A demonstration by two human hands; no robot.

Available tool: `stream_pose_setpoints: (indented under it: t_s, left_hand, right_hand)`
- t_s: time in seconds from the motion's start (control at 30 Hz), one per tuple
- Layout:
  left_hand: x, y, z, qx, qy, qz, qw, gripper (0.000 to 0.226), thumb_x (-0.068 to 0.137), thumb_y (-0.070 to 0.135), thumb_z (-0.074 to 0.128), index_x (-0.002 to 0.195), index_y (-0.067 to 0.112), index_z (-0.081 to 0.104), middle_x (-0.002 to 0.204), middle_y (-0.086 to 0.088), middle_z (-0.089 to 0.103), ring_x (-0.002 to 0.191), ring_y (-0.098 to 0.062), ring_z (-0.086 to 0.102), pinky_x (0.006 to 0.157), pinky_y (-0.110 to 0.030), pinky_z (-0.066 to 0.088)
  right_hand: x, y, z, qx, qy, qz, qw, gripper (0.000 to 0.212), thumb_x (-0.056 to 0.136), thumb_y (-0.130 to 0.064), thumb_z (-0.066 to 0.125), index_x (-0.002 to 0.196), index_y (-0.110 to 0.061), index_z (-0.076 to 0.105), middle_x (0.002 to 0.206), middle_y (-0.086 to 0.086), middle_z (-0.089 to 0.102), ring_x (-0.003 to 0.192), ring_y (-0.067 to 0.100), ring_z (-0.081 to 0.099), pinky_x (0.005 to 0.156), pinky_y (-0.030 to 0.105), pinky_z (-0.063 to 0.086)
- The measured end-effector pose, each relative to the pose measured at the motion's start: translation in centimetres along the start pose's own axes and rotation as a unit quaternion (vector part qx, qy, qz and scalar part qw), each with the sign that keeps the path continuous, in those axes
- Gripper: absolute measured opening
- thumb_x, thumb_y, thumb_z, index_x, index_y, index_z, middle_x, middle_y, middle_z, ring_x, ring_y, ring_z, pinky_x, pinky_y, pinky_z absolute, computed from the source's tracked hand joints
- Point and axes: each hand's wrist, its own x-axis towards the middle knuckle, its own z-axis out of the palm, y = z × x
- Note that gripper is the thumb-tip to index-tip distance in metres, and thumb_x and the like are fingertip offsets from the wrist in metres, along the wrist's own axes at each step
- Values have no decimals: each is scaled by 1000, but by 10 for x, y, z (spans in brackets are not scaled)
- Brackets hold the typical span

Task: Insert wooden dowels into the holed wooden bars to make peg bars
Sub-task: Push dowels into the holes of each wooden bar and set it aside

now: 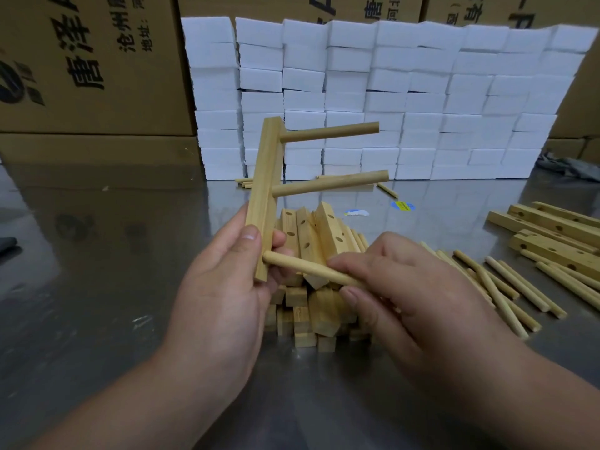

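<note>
**Visitor:** Why hold the bar (263,177) upright above the pile of holed bars (324,228)?

**Worker:** Two dowels (328,133) are in. The left hand (224,287) grips its lower end, presenting the last hole; the right hand (406,287) fingers (357,258) pinch the third dowel (305,266) there.

This looks like a small factory or packing room, where lots of the same thing get made. Big brown cardboard boxes with black printed letters (91,76) stand at the back. In front of them is a tall wall of stacked white foam blocks (422,92) on a shiny grey metal table (97,287). That table also holds a heap of pale wooden bars with round holes (311,306) and many loose round wooden sticks (506,287).
</note>
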Motion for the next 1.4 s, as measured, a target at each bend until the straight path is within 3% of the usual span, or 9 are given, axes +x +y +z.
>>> stream_pose_setpoints:
  t_s: [0.27,0.4,0.5,0.8,0.97,1.13,1.23,1.3,1.4]
  left_hand:
    - [-5,-2,0,26,-31,19,999,30,94,11,39,100,22,67,62,6,64,57,-5,59,54,-16,48]
    - [-10,-3,0,64,-63,37,995,35,79,18,59,113,26,62,69,9,64,65,-4,60,60,-15,48]
    - [-12,-3,0,72,-79,46,993,41,76,26,46,114,28,62,71,10,63,67,-5,59,62,-18,48]
    - [-15,1,-2,143,-130,88,977,46,77,31,53,122,42,53,76,13,59,75,-8,56,73,-33,40]
    - [-13,1,-3,175,-152,102,967,51,72,46,50,124,47,48,83,10,55,80,-18,55,77,-34,44]
    - [-13,0,-3,203,-148,108,962,47,72,49,48,119,54,48,81,19,60,66,-2,56,59,-24,49]
    - [-14,-1,-1,193,-123,112,967,44,76,38,53,120,40,54,76,16,61,57,-2,53,54,-17,47]
    - [-15,-1,2,178,-106,104,973,35,80,29,48,114,32,57,74,16,61,52,-3,51,50,-17,45]
    - [-13,-1,4,146,-74,67,984,30,78,28,44,100,34,64,75,13,60,49,-4,49,46,-17,44]
  right_hand:
    - [4,-1,-2,-47,-25,-5,999,33,87,-29,37,104,-19,64,71,-4,50,59,16,48,57,27,34]
    - [4,-3,-4,-38,-17,2,999,33,86,-31,37,101,-22,65,69,-4,47,56,15,46,47,24,34]
    - [2,-3,-5,-16,-11,2,1000,33,86,-31,38,99,-21,65,68,-4,46,56,15,46,54,31,35]
    - [0,-4,-1,35,2,7,999,30,86,-31,40,84,-19,68,64,-18,48,66,5,48,56,19,37]
    - [-2,-3,-2,69,1,24,997,32,87,-35,38,71,-22,63,58,-8,52,57,4,47,50,21,37]
    - [-1,-2,-1,68,5,49,996,40,86,-42,34,69,-19,62,65,-4,55,59,8,50,52,27,39]
    - [0,-7,-1,112,23,70,991,31,80,-47,40,91,-27,61,78,-18,59,67,0,54,58,16,41]
    - [-1,-9,0,226,42,103,968,25,71,-49,56,92,-37,60,71,-23,56,59,-5,52,51,5,37]
    - [-1,-9,0,437,53,160,884,19,64,-22,69,79,-32,60,58,-10,53,50,-2,46,45,9,37]
